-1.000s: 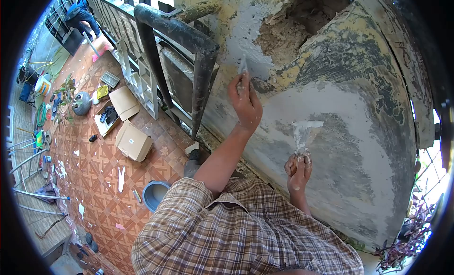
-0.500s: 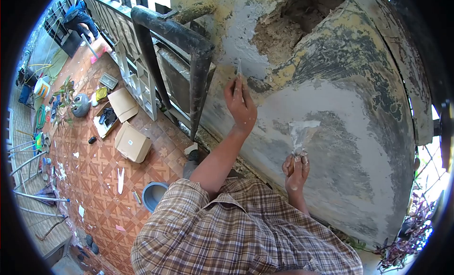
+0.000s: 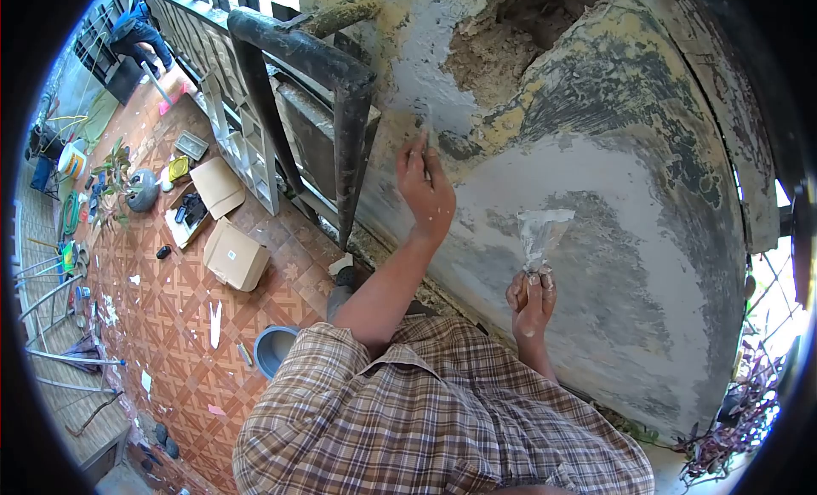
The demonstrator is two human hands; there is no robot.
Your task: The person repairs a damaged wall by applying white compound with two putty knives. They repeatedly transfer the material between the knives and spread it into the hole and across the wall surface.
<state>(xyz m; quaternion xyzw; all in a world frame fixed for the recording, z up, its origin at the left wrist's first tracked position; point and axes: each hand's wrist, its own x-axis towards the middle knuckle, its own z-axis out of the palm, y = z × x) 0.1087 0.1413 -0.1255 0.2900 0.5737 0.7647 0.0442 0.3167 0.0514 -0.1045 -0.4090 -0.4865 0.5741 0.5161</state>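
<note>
My left hand [image 3: 425,188] is raised against the weathered wall [image 3: 587,167], its fingers closed around a small thin blade [image 3: 429,118] that touches the plaster below the broken hole [image 3: 511,48]. Lower and to the right, my right hand [image 3: 534,303] grips the handle of a wide putty knife [image 3: 543,233]. Whitish paste coats its blade and my right fingertips. Smooth grey-white filler covers much of the wall around it.
A black metal railing [image 3: 345,112] stands left of my left hand. On the tiled floor are a grey basin [image 3: 275,350], cardboard boxes [image 3: 237,255], a round pot [image 3: 143,188] and a white bucket [image 3: 73,158]. Another person [image 3: 140,37] bends at the upper left.
My left hand and its blade have shifted slightly left in view, along with the wall and railing. The putty knife in my right hand is tilted a little differently.
</note>
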